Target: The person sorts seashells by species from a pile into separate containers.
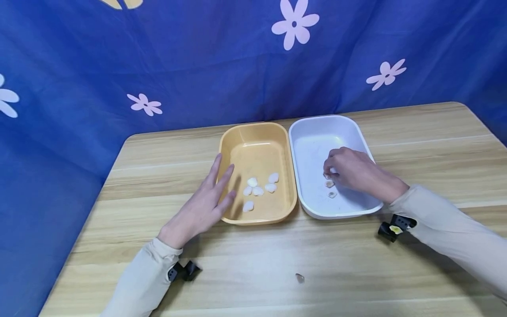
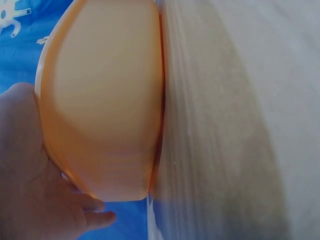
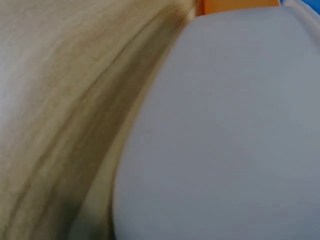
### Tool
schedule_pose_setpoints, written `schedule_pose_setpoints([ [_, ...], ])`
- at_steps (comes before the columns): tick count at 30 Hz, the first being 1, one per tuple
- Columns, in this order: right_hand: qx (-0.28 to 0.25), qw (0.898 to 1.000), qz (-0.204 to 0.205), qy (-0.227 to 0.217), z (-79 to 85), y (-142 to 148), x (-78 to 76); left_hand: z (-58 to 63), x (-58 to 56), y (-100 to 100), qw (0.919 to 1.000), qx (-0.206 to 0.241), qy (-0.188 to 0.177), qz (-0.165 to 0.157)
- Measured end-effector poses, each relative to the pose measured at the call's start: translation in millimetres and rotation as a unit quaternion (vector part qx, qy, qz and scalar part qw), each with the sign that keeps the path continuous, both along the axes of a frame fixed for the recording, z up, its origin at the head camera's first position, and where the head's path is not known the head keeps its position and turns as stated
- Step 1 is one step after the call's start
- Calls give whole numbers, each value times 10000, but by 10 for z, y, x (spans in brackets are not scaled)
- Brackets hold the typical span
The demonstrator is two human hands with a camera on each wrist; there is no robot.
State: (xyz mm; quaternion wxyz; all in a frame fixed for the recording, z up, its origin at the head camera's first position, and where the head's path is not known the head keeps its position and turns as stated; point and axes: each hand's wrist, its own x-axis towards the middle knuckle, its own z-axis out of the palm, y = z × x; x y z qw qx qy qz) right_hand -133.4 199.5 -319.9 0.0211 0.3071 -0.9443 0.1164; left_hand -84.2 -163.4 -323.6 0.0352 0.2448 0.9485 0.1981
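My left hand (image 1: 200, 209) hovers at the left rim of the orange tray (image 1: 259, 219), its fingers spread and straight, holding nothing. Inside that tray lie several small white shells (image 1: 257, 191), apart from the hand. My right hand (image 1: 352, 171) reaches into the white tray (image 1: 314, 123) with its fingers curled downward. At its fingertips is a small brownish shell (image 1: 327, 176), which thumb and forefinger appear to pinch. Another brownish shell (image 1: 329, 184) and a paler shell (image 1: 332, 194) lie just below it. The right wrist view shows only the white tray's outer wall (image 3: 225, 130), hiding the hand.
The two trays stand side by side on a wooden table (image 1: 166, 171). A small dark brown piece (image 1: 299, 278) lies on the table in front of them. Behind the table hangs a blue cloth (image 1: 222, 66) with flower prints.
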Motion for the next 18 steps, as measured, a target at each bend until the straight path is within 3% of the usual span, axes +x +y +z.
schedule_pose_setpoints([
  [5, -36, 9997, 177, 171, -59, -23, -29, -17, 6, 3, 9999, 61, -117, 47],
  [9, -183, 9987, 205, 440, -1, -26, 31, -18, 5, -1, 9998, 79, -140, 88],
  [18, -1334, 9821, 499, 1235, 203, -16, 473, -2, -21, 5, 9998, -77, 159, -90],
])
